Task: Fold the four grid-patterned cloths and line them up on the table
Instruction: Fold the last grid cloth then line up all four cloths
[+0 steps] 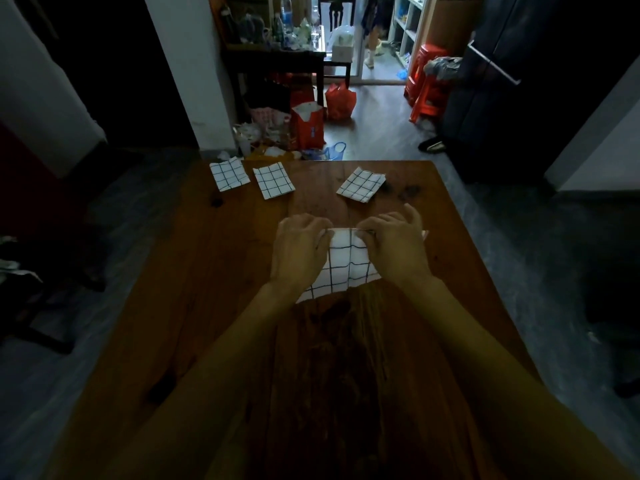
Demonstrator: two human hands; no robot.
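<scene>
Head view, one item in hand: the fourth grid cloth (343,265) is lying at mid-table, partly folded, its long axis running roughly left to right with the near-left corner trailing toward the person. The left hand (299,249) is pinching the far edge at its left end, fingers curled over the fold; the right hand (394,242) is pinching the same edge at its right end, thumb tucked under and fingers bent. Both hands are sitting directly over the cloth, equally near to it, so the far edge is lying right at the fingertips and the near edge toward the wrists. Three folded cloths are resting along the far edge of the wooden table (207,306): the far-left cloth (229,174) and the second cloth (273,180) just beside each other, the right-hand cloth (361,184) well apart from them. That open gap is lying straight ahead of both hands, likely the slot for this piece once its fold is finished.
</scene>
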